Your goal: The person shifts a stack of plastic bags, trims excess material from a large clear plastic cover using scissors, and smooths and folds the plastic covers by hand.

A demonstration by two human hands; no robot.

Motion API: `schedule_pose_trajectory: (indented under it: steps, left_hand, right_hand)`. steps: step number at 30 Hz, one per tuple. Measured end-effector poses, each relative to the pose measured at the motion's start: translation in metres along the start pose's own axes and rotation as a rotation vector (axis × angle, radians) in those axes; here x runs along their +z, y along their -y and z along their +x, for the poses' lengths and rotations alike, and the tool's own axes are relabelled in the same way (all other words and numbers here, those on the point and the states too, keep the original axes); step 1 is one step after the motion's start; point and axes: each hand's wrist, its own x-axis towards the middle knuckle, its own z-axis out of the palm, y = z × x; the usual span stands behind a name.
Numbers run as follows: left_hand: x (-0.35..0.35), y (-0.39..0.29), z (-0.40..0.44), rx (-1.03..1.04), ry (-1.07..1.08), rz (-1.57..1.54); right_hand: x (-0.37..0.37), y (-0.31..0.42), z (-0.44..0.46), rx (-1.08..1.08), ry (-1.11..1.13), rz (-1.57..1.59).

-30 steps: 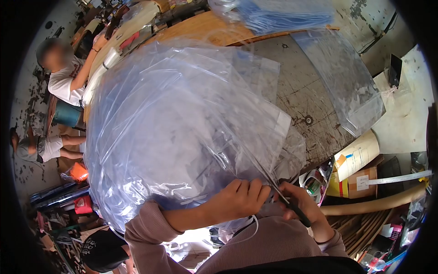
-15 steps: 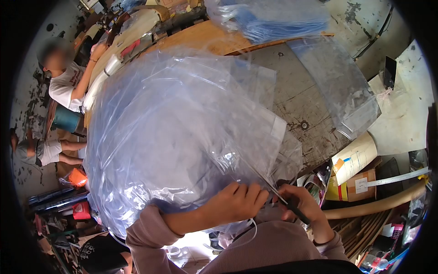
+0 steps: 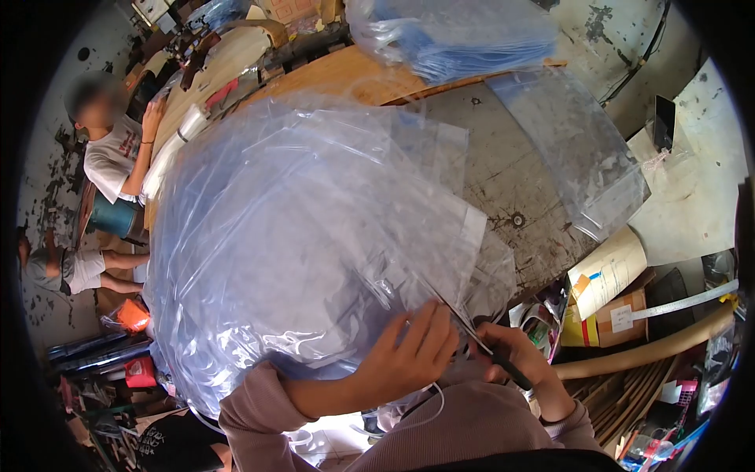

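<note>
A large heap of clear plastic sheets or bags [image 3: 259,228] spreads over the table in front of me. My left hand [image 3: 417,350] rests at its near edge, fingers stretched and somewhat apart over the plastic. The thumb is hidden, and nothing shows held in that hand. Just to the right, my right hand [image 3: 515,354] is closed around the black handle of a pair of scissors [image 3: 510,368]. Their long, thin metal blades point up and left, past the left fingertips, against the plastic. The blade tips are hard to make out.
A stack of clear sheets [image 3: 480,39] lies at the far edge, and another flat sheet [image 3: 574,149] lies right of the heap. A phone [image 3: 664,123] stands at the right. A cardboard box [image 3: 621,318] sits below. A co-worker [image 3: 118,149] is at the far left.
My left hand's fingers have uncurled from a closed grip and stretched upward over the plastic. The right hand keeps the scissors in nearly the same place. The view has shifted slightly.
</note>
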Motion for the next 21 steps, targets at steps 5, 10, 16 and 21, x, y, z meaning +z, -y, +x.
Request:
schedule_pose_trajectory:
  steps: [5, 10, 16, 21]
  left_hand:
    - [-0.004, -0.008, -0.006, -0.068, 0.093, 0.062]
    - [-0.001, -0.010, -0.009, -0.026, 0.036, 0.091]
    - [0.001, -0.008, -0.011, 0.040, 0.011, 0.143]
    - [0.001, -0.008, -0.012, 0.048, 0.012, 0.124]
  right_hand:
    - [0.008, -0.001, 0.000, 0.027, -0.012, 0.093]
    - [0.006, -0.002, -0.001, 0.042, 0.005, 0.054]
    - [0.005, 0.002, 0.001, 0.028, 0.029, -0.001]
    - [0.006, -0.002, 0.001, -0.020, 0.000, -0.055]
